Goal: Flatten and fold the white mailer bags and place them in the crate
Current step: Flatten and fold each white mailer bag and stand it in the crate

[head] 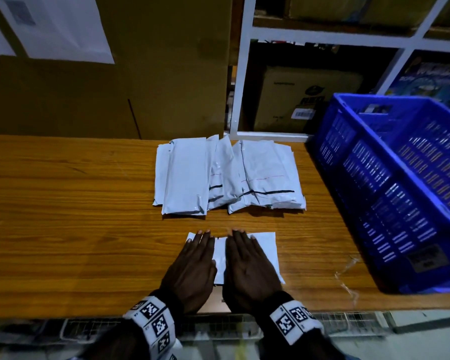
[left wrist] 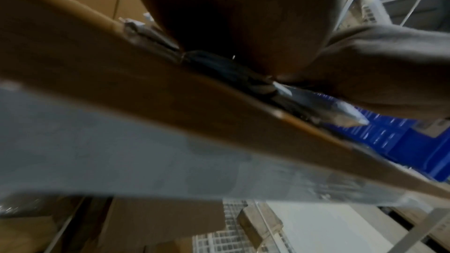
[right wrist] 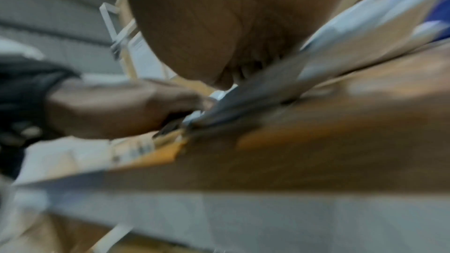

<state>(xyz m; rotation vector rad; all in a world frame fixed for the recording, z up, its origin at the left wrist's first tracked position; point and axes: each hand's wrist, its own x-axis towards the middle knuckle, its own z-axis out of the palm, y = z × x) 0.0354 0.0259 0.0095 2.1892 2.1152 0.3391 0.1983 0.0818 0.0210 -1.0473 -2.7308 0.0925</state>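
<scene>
Two flat hands, left hand (head: pixel 192 266) and right hand (head: pixel 247 266), fingers straight and gripping nothing, press one white mailer bag (head: pixel 264 252) on the worktop (head: pixel 76 203) near its front edge. Sweep outward to expel air before folding; crate (head: pixel 390 203) stands right.

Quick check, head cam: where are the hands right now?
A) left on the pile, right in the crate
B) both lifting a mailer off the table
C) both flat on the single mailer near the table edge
C: the left hand and right hand lie flat, fingers straight, on the near mailer; the pile and crate are untouched.
</scene>
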